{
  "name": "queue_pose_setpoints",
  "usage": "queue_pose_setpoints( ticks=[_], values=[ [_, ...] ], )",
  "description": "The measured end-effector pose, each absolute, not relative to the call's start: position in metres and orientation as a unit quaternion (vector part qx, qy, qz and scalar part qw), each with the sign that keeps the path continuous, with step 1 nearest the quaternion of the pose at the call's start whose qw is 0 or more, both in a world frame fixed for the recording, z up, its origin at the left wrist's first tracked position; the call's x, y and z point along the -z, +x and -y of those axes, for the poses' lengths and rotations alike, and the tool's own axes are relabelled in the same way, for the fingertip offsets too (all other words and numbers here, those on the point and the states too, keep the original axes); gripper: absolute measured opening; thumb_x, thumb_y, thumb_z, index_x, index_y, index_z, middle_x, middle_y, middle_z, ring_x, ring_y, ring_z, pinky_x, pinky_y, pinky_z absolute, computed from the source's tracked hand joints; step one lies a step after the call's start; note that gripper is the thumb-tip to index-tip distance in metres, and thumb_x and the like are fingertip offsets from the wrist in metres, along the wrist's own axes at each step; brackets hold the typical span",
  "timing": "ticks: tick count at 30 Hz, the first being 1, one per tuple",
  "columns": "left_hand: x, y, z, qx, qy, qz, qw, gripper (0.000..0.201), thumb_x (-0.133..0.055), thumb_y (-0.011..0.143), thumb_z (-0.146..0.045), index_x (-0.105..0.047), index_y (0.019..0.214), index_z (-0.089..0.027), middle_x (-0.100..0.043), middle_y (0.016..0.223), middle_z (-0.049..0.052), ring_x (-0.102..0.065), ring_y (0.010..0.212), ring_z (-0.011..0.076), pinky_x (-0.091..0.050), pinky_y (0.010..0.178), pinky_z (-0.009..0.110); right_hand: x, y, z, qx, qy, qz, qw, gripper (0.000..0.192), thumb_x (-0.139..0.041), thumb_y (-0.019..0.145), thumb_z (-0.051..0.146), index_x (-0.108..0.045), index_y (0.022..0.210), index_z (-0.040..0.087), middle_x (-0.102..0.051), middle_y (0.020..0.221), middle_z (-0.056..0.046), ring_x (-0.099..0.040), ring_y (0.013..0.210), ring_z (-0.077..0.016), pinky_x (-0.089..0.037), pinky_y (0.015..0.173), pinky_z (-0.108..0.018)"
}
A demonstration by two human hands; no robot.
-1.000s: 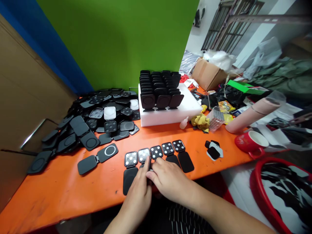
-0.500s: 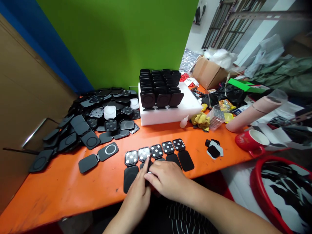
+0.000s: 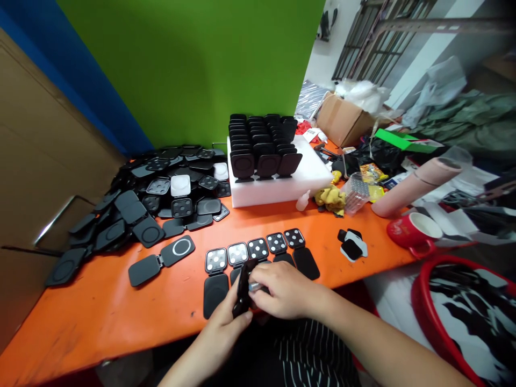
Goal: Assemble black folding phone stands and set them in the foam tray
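The left hand had its fingers bent around a black folding pad, thumb near its lower end, and held it tilted over the front edge of the orange table. The right hand was curled beside it, thumb and fingers closed on a small silvery piece; whether that piece touched the pad could not be told.

The work looked partway along. Five opened pads lay in a row just beyond the hands, each with white dots on its small square end (the two leftmost squares looked paler and shinier). The pad in hand seemed unfinished, judging by the silvery piece beside it. Much appeared to be left: a large heap of pads filled the left side, and one pad with a white ring lay apart in front of it. Many upright pads stood in rows on a white foam block, perhaps done.
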State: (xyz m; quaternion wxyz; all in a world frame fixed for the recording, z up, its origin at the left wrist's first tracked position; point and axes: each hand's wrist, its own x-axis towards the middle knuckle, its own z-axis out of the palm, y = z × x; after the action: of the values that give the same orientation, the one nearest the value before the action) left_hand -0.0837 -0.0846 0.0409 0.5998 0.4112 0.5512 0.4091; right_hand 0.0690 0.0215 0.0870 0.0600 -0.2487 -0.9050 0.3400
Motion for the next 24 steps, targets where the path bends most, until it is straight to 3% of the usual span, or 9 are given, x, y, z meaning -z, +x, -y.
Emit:
queue_pose_setpoints(
  ticks=[3,7,10,12,16,20,24],
  values=[
    [-0.043,-0.087,0.083,-0.386,0.443,-0.561,0.583,0.061,-0.053,0.076,-0.018,-0.034,0.133,-0.023,-0.042,0.134,0.004,-0.032,0.125,0.0262,-0.019,0.105,0.043,-0.081,0.069,-0.025,-0.437,-0.252,0.862,0.057,0.007,-0.049,0.077,0.020,-0.055,0.074,0.018,-0.054,0.066,0.002,-0.046,0.059,-0.0104,-0.032,0.056,-0.021],
    [-0.043,-0.085,0.079,-0.365,0.498,-0.573,0.539,0.061,-0.046,0.077,-0.013,-0.030,0.134,-0.027,-0.036,0.138,0.000,-0.027,0.128,0.0225,-0.016,0.106,0.040,-0.068,0.063,-0.023,-0.646,-0.246,0.715,0.107,0.008,-0.047,0.078,0.018,-0.055,0.078,0.015,-0.053,0.069,0.002,-0.047,0.063,-0.0093,-0.038,0.059,-0.020],
    [-0.038,-0.081,0.077,-0.384,0.490,-0.584,0.520,0.061,-0.046,0.075,-0.012,-0.032,0.133,-0.027,-0.036,0.138,0.000,-0.026,0.128,0.0226,-0.015,0.107,0.039,-0.060,0.060,-0.019,-0.716,-0.258,0.634,0.134,0.010,-0.047,0.080,0.022,-0.053,0.076,0.014,-0.051,0.068,0.002,-0.046,0.062,-0.0085,-0.038,0.058,-0.020],
    [-0.035,-0.077,0.077,-0.410,0.427,-0.574,0.566,0.062,-0.049,0.074,-0.015,-0.033,0.133,-0.025,-0.045,0.131,0.004,-0.036,0.123,0.0248,-0.024,0.104,0.040,-0.057,0.061,-0.017,-0.738,-0.272,0.603,0.132,0.013,-0.048,0.082,0.026,-0.052,0.077,0.015,-0.049,0.065,0.003,-0.045,0.058,-0.0077,-0.036,0.054,-0.019],
    [-0.041,-0.074,0.077,-0.440,0.239,-0.488,0.715,0.063,-0.055,0.071,-0.017,-0.033,0.130,-0.021,-0.063,0.100,0.008,-0.060,0.088,0.0233,-0.044,0.083,0.039,-0.058,0.068,-0.018,-0.802,-0.285,0.514,0.108,0.024,-0.038,0.087,0.039,-0.048,0.083,0.017,-0.043,0.058,0.005,-0.038,0.045,-0.0055,-0.026,0.041,-0.017],
    [-0.048,-0.075,0.076,-0.459,0.158,-0.470,0.737,0.057,-0.057,0.069,-0.014,-0.039,0.123,-0.022,-0.064,0.092,0.006,-0.062,0.075,0.0186,-0.046,0.077,0.035,-0.067,0.073,-0.020,-0.772,-0.287,0.555,0.114,0.027,-0.035,0.089,0.040,-0.047,0.082,0.016,-0.047,0.066,0.003,-0.042,0.051,-0.0059,-0.032,0.046,-0.017],
    [-0.039,-0.077,0.077,-0.459,0.241,-0.511,0.686,0.057,-0.055,0.071,-0.017,-0.039,0.126,-0.021,-0.061,0.104,0.008,-0.060,0.088,0.0220,-0.046,0.082,0.038,-0.078,0.071,-0.019,-0.617,-0.313,0.714,0.107,0.029,-0.030,0.092,0.035,-0.050,0.081,0.018,-0.055,0.072,0.000,-0.050,0.063,-0.0097,-0.038,0.059,-0.022]
  ],
)
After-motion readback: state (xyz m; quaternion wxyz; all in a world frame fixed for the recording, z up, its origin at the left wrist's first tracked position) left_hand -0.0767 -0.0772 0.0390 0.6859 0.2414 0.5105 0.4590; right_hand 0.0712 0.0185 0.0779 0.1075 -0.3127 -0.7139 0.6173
